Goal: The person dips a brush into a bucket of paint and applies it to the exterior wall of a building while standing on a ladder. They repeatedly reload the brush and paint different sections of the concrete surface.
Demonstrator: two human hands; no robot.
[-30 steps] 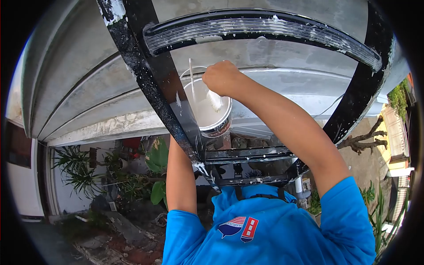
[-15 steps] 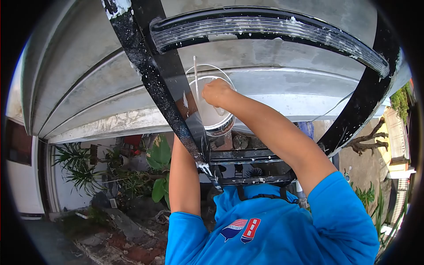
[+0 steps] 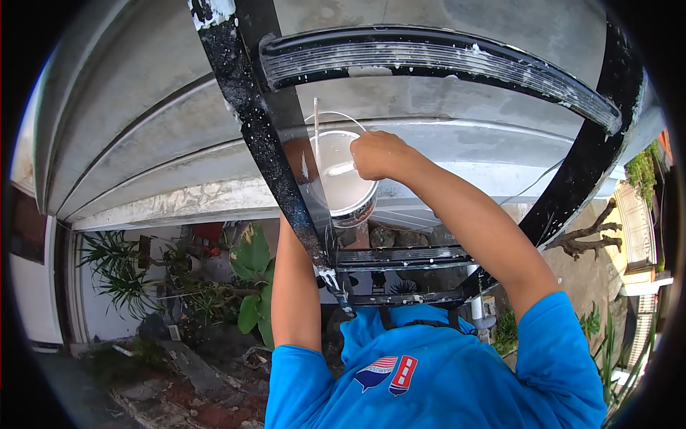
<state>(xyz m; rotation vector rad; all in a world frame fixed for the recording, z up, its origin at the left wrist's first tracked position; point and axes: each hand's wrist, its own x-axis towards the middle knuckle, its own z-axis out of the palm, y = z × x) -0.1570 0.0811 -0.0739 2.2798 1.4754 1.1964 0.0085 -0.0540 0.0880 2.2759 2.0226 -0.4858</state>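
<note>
My right hand (image 3: 379, 155) is closed in a fist at the right rim of a paint bucket (image 3: 353, 214). From the fist a short white, paint-coated tool (image 3: 339, 169) reaches in over the whitish paint (image 3: 350, 187); its kind I cannot tell. A thin pale stick (image 3: 316, 121) stands up at the bucket's left side, and a wire handle (image 3: 336, 113) arches over the far rim. My left hand (image 3: 297, 159) is at the left side of the bucket, its fingers hidden behind the black, paint-spattered ladder rail (image 3: 268, 146).
A ladder rung (image 3: 436, 53) crosses above the bucket, with lower rungs (image 3: 400, 257) close to my blue shirt (image 3: 443, 365). Beyond is a grey wall (image 3: 421, 100) with ledges. Below are potted plants (image 3: 254, 261), rubble (image 3: 207, 390) and a bare branch (image 3: 589, 232).
My right hand has moved right, from over the bucket to its right rim, uncovering more paint and the white tool. The view has shifted slightly.
</note>
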